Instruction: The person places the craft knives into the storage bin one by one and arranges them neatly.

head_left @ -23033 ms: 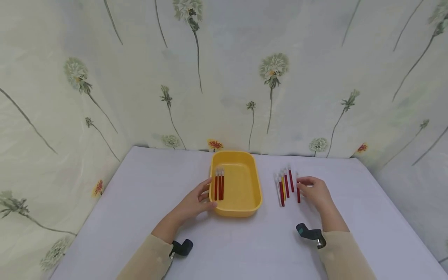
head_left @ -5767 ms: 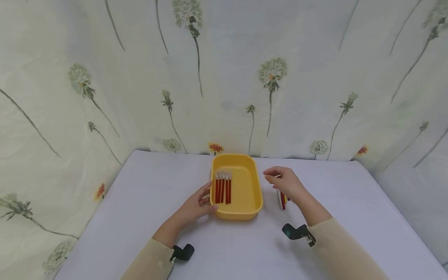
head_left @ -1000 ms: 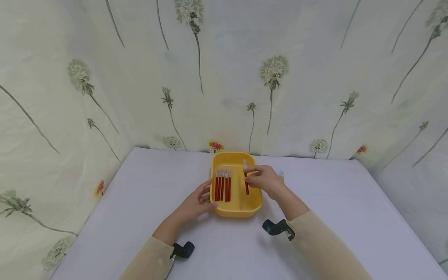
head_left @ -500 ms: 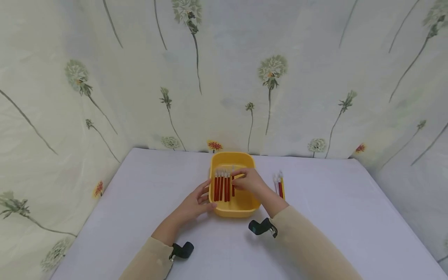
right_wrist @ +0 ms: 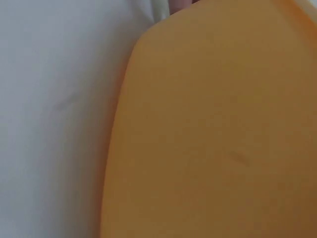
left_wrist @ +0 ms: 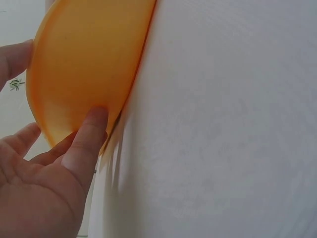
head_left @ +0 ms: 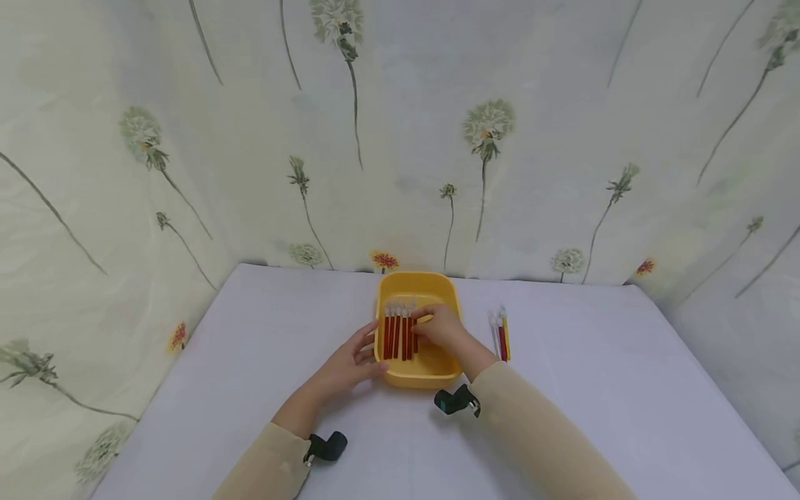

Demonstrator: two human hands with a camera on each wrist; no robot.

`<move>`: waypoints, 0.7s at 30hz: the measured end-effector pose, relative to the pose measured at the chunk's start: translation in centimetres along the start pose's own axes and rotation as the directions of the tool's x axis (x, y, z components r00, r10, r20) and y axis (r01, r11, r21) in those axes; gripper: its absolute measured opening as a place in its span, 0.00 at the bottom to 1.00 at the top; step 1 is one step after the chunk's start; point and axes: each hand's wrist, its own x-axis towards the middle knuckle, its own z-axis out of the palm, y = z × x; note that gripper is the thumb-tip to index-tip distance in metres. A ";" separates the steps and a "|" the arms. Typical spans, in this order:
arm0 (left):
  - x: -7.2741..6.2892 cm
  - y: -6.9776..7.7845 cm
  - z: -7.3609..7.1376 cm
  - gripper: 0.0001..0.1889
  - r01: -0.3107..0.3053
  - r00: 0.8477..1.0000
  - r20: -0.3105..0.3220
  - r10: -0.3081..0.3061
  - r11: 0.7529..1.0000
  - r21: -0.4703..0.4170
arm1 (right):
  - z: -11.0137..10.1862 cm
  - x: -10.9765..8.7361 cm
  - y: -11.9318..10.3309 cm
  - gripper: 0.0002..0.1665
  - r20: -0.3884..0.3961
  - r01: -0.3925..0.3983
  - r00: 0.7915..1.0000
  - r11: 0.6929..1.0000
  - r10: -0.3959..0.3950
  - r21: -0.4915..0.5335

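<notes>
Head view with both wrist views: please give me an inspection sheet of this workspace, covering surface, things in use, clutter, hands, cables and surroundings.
Surface: white table, cloth-like.
Tray: yellow tray, upright on the table.
Pens: five red pens lie side by side in the tray; white, red and yellow loose pens lie right of it.
Clutter: nothing seen.
Left hand: left hand touches the tray's left side from outside.
Right hand: right hand pinches a sixth red pen at the row's right end; whether it touches the tray floor is unclear.
Cables: nothing clearly seen.
Surroundings: dandelion-print backdrop behind and beside the table.
</notes>
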 end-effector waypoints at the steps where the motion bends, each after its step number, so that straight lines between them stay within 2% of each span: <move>1: 0.0 0.0 0.0 0.47 0.000 1.000 0.001 0.000 1.000 0.003 | 0.0 0.0 0.1 0.15 0.002 -0.007 1.000 1.000 0.007 0.009; 6: 0.0 -0.1 0.1 0.47 0.001 1.000 -0.004 -0.001 1.000 0.002 | 0.1 0.3 0.3 0.15 0.006 -0.012 1.000 1.000 0.012 0.017; 13: 0.1 -0.1 0.0 0.47 0.003 1.000 -0.005 -0.003 1.000 0.008 | 0.3 0.7 0.6 0.14 -0.003 0.004 1.000 0.999 -0.005 -0.037; 21: 0.0 -0.1 0.1 0.47 0.015 1.000 -0.010 -0.015 1.000 0.006 | 0.4 0.6 0.7 0.14 -0.005 0.013 1.000 0.999 -0.013 -0.047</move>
